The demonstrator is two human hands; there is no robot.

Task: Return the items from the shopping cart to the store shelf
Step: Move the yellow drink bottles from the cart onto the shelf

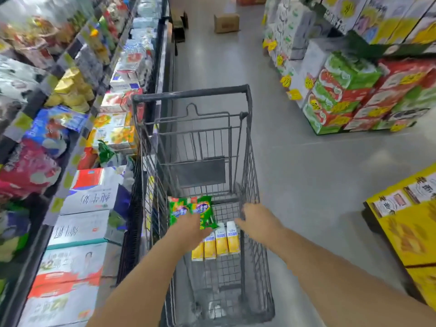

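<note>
Grey aisle floor (306, 173), left-hand fingers (200, 226) around green packet (198, 210), right-hand fingers (245, 212) spread.

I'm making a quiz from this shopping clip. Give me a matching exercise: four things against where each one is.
Things:
1. green snack bags
2. yellow cartons
3. cardboard box
4. right hand

Places:
a. on the aisle floor, far ahead
b. at the cart's right side
c. lying in the cart basket
d. in the left hand

Pairs: 1-d, 2-c, 3-a, 4-b
</note>
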